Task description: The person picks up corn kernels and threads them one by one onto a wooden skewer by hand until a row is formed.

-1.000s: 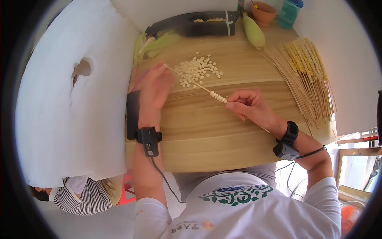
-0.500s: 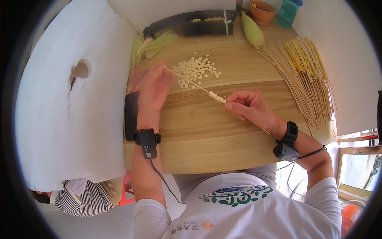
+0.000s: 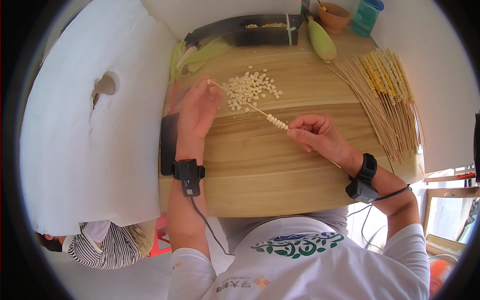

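Observation:
My right hand [image 3: 320, 136] pinches a thin wooden stick [image 3: 257, 109] that slants up to the left. Several pale kernels [image 3: 276, 121] are threaded on it just beyond my right fingertips. At the stick's upper left end, my left hand [image 3: 200, 107] has its fingers closed near the tip, where a single kernel [image 3: 209, 81] shows; the fingers are slightly blurred. Loose pale kernels [image 3: 250, 87] lie in a pile on the wooden table [image 3: 250, 185], behind the stick.
At the right lie bare sticks [image 3: 367, 100] and sticks threaded with kernels [image 3: 385, 75]. Along the back are a black container [image 3: 265, 35], a corn cob [image 3: 321, 42], a clay pot [image 3: 334, 19], a teal cup [image 3: 366, 19] and husks [image 3: 200, 55]. Another person [image 3: 110, 247] is at lower left.
The whole view has shifted slightly, moving the table items a little to the right. Both hands keep nearly the same pose around the stick.

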`<control>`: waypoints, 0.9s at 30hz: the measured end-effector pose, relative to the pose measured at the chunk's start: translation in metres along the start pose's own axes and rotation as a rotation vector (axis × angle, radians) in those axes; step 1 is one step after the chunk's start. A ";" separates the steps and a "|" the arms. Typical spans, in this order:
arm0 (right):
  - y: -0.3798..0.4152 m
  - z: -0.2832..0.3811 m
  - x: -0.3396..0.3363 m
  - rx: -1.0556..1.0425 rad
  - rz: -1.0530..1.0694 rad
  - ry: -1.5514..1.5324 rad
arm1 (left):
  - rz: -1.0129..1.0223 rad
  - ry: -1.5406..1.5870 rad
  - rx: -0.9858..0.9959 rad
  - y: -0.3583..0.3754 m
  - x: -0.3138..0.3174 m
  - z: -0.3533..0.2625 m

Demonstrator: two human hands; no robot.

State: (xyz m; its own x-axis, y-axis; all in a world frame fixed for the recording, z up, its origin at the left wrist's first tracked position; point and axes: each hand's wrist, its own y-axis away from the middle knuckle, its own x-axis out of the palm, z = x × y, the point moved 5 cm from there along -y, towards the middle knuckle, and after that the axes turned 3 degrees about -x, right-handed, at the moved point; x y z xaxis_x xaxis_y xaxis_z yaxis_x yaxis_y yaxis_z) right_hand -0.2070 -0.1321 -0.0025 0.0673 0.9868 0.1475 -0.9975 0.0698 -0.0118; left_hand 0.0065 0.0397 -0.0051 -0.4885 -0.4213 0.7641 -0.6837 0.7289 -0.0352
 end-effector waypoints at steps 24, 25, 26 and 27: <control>-0.002 -0.005 -0.002 -0.009 -0.008 0.022 | 0.007 -0.096 0.072 0.003 0.008 -0.003; -0.002 -0.004 -0.002 -0.013 -0.005 0.018 | 0.007 -0.095 0.076 0.003 0.008 -0.003; -0.002 -0.004 -0.002 -0.012 -0.005 0.017 | 0.006 -0.095 0.076 0.003 0.008 -0.003; -0.002 -0.005 -0.002 -0.008 -0.010 0.023 | -0.004 -0.104 0.087 0.003 0.008 -0.004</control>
State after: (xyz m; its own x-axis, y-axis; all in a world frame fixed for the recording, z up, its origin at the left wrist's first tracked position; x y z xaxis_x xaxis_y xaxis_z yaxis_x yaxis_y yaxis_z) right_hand -0.2052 -0.1334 -0.0072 0.0777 0.9892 0.1245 -0.9966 0.0806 -0.0185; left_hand 0.0023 0.0407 0.0032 -0.5360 -0.4812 0.6937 -0.7279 0.6796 -0.0909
